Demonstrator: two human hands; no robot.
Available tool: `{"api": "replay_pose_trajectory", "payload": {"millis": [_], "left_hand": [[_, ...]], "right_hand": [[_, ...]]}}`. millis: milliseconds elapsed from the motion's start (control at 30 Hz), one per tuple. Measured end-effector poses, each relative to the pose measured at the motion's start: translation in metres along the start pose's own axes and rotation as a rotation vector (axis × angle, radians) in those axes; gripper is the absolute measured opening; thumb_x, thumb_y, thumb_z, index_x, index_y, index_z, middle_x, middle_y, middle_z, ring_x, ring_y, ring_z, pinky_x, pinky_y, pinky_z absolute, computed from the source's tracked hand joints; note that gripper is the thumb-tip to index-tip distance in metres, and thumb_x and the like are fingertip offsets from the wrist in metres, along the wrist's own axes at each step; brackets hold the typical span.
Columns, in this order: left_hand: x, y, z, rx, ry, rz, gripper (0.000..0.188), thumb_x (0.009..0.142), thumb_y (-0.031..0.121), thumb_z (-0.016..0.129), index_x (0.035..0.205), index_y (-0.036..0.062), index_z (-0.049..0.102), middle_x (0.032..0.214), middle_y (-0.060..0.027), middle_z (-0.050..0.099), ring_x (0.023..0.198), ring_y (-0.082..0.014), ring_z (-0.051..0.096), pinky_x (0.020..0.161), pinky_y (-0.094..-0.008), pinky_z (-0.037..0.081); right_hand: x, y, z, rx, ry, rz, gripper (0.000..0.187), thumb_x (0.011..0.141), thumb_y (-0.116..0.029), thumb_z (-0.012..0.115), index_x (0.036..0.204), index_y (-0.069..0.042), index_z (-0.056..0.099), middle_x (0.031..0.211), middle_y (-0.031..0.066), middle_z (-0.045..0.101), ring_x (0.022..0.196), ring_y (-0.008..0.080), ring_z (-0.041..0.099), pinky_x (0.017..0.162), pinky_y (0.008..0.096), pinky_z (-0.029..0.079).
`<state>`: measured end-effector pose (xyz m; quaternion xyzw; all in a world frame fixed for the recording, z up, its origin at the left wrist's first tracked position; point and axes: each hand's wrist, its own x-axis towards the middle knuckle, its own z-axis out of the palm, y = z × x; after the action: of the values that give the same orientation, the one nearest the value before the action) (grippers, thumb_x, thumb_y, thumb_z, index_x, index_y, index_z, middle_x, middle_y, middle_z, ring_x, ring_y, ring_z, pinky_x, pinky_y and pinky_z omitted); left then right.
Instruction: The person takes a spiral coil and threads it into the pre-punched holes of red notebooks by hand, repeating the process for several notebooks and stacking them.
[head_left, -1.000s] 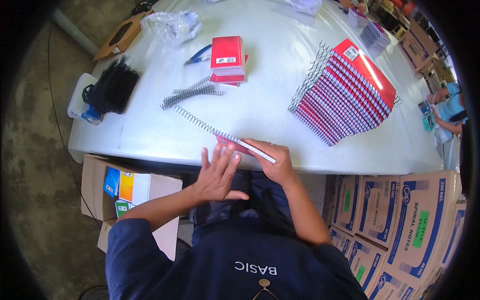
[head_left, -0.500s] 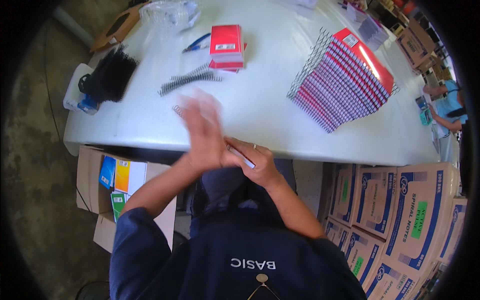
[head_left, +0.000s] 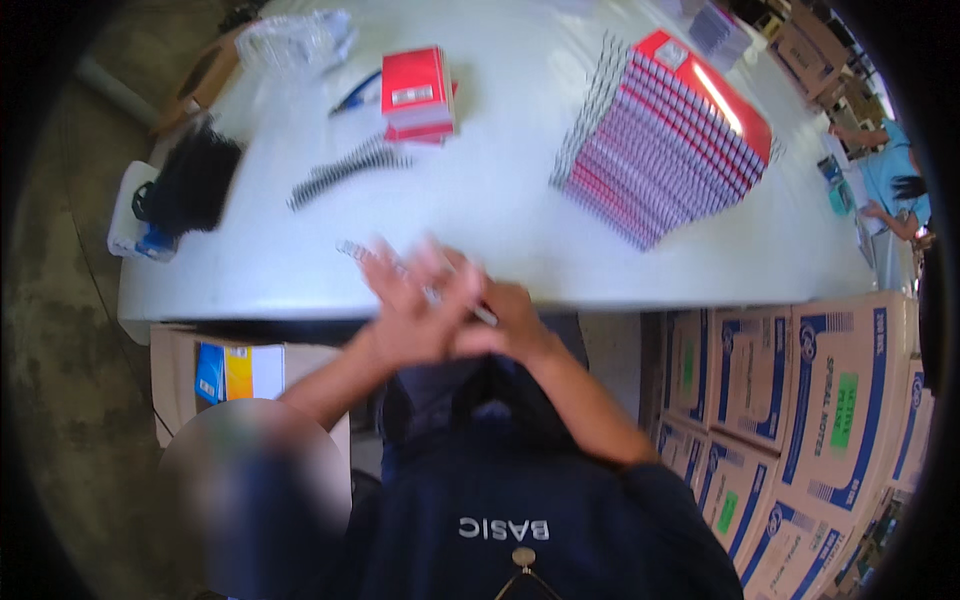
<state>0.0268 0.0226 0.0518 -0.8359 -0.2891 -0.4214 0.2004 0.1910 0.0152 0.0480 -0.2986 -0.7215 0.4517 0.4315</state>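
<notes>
My left hand (head_left: pixel 415 310) is held flat with its fingers spread, smeared by motion, over the inner side of my right hand. My right hand (head_left: pixel 515 318) is closed round a thin notebook (head_left: pixel 485 315), of which only a pale edge shows. A loose wire spiral (head_left: pixel 352 249) sticks out past my left fingertips; whether it is threaded into the notebook is hidden. Both hands are at the table's near edge. Beyond them lie several dark spirals (head_left: pixel 345 172) in a small heap, beside a stack of red notebooks (head_left: pixel 415 85).
Red spiral-bound notebooks (head_left: pixel 665 150) are piled at right on the white table (head_left: pixel 480 200). Blue-handled pliers (head_left: pixel 357 92), clear plastic (head_left: pixel 295 42) and a black bundle of spirals (head_left: pixel 195 180) are at left. Cartons (head_left: pixel 750 380) stand below right; a box (head_left: pixel 175 370) holds notebooks. A person (head_left: pixel 890 175) works far right.
My left hand has come down and right across my right hand, with its fingers spreading. The view has shifted slightly, so the table's things appear further left.
</notes>
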Motion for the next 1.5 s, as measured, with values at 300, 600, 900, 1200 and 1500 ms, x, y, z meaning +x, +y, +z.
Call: {"api": "replay_pose_trajectory", "payload": {"millis": [300,600,900,1200,1500], "left_hand": [[0.034,0.009,-0.028,0.03,-0.356,-0.186,0.052,0.077,0.037,0.066,0.12,0.0107,0.056,0.118,-0.0086,0.055,0.113,-0.0259,0.05,0.1,-0.0471,0.026],[0.08,-0.016,-0.041,-0.326,-0.61,-0.28,0.022,0.07,0.014,0.073,0.089,0.0108,0.065,0.083,-0.0024,0.062,0.084,-0.023,0.058,0.083,-0.0354,0.037],[0.098,-0.024,-0.043,-0.425,-0.458,-0.521,0.022,0.067,0.018,0.076,0.087,0.0119,0.066,0.079,-0.0021,0.06,0.079,-0.0229,0.056,0.074,-0.035,0.036],[0.093,-0.012,-0.042,-0.308,-0.658,-0.502,0.022,0.076,0.021,0.071,0.093,0.0094,0.066,0.085,-0.0027,0.061,0.084,-0.0212,0.056,0.078,-0.0341,0.035],[0.09,-0.016,-0.048,-0.368,-0.673,-0.54,0.025,0.075,0.02,0.073,0.096,0.0083,0.067,0.086,-0.003,0.064,0.084,-0.0206,0.057,0.08,-0.0333,0.036]], "right_hand": [[0.014,0.004,0.0,0.115,0.166,0.07,0.066,0.082,-0.004,0.064,0.137,-0.01,0.03,0.093,0.018,0.065,0.09,0.0294,0.066,0.077,0.0344,0.05],[0.017,0.01,0.006,0.205,0.208,0.126,0.056,0.082,-0.006,0.065,0.129,-0.008,0.034,0.085,0.0144,0.064,0.087,0.0236,0.066,0.074,0.0332,0.05],[0.016,0.012,-0.002,0.108,0.117,0.153,0.022,0.086,-0.014,0.064,0.103,-0.001,0.059,0.076,0.0087,0.063,0.067,0.014,0.058,0.065,0.029,0.047],[0.014,0.01,-0.002,0.146,0.134,0.138,0.023,0.089,-0.015,0.06,0.109,-0.002,0.059,0.08,0.0085,0.066,0.069,0.0132,0.059,0.067,0.0275,0.047],[0.016,0.01,-0.001,0.173,0.129,0.138,0.021,0.09,-0.015,0.058,0.107,-0.003,0.059,0.082,0.0108,0.066,0.074,0.0148,0.062,0.07,0.0293,0.048]]}}
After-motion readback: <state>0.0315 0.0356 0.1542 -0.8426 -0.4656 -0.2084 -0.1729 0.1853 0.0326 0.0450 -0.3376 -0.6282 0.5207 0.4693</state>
